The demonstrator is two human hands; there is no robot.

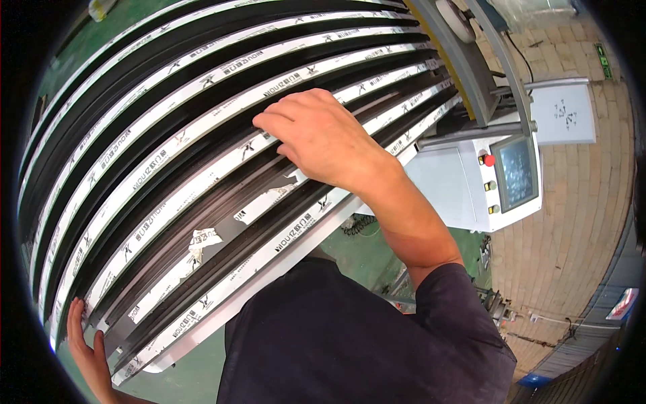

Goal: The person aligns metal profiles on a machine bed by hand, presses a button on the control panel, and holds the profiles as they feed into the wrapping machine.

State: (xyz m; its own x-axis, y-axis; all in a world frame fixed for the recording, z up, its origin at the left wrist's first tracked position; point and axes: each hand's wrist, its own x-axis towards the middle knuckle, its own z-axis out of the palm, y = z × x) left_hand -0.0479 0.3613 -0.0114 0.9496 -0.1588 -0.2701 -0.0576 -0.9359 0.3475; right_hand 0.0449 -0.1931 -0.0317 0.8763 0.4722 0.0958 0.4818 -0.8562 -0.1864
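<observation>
Beneath the curled right hand (321, 138), film-striped profiles (208, 174), grip hidden, can't tell | left hand (89, 353) spread beside their ends | steady, support evenly!

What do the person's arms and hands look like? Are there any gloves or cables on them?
No gloves, watch or cables show. The right hand and left hand are both bare. The right forearm is bare too, below a short, dark, plain sleeve that matches the dark shirt. The left sleeve is out of view.
</observation>
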